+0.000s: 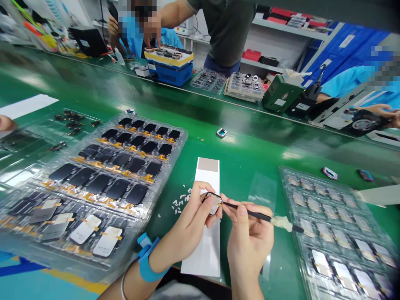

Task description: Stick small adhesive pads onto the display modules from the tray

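My left hand (196, 212) is closed around a small display module (213, 204), its silvery back turned up and a dark edge showing. My right hand (248, 233) grips a slim black hand tool (261, 215) with a pale wrap near its rear end. The tool's tip touches or nearly touches the module's right edge, by a bit of orange; which of the two I cannot tell. Beneath both hands lies a long white strip (200, 260). Small white scraps (179, 203) are scattered left of my left hand.
A clear tray (170, 166) of black display modules stands left, another tray (289, 196) of silver-backed ones right. Small watch-case-like parts (221, 133) lie farther back. Beyond are a blue box (170, 74), a green box (281, 93) and co-workers. Clear film (262, 191) lies near my right hand.
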Available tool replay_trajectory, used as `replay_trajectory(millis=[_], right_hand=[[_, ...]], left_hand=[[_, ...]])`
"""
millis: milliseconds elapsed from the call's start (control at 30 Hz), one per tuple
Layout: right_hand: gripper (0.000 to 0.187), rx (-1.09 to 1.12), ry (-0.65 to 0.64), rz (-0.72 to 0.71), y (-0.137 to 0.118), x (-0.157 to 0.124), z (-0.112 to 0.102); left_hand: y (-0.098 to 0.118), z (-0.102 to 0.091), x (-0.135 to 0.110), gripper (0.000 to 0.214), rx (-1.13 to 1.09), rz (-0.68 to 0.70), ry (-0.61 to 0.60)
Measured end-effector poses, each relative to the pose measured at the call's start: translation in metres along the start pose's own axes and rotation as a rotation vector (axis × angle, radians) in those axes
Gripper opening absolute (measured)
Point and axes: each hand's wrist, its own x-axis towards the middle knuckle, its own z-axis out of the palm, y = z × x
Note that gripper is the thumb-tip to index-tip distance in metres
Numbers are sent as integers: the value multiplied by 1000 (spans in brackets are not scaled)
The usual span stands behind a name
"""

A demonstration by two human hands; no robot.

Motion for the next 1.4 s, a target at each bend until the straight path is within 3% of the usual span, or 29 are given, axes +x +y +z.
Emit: replay_trajectory(millis=[533, 933, 1400], right_hand=[[11, 53, -6, 0, -1, -1, 2], [10, 96, -26, 32, 1, -2, -2], [11, 64, -13, -9, 0, -2, 1]], left_hand=[[-5, 1, 1, 15, 59, 61, 24], [-8, -1, 0, 11, -75, 20, -17], [-8, 1, -1, 11, -4, 55, 30]])
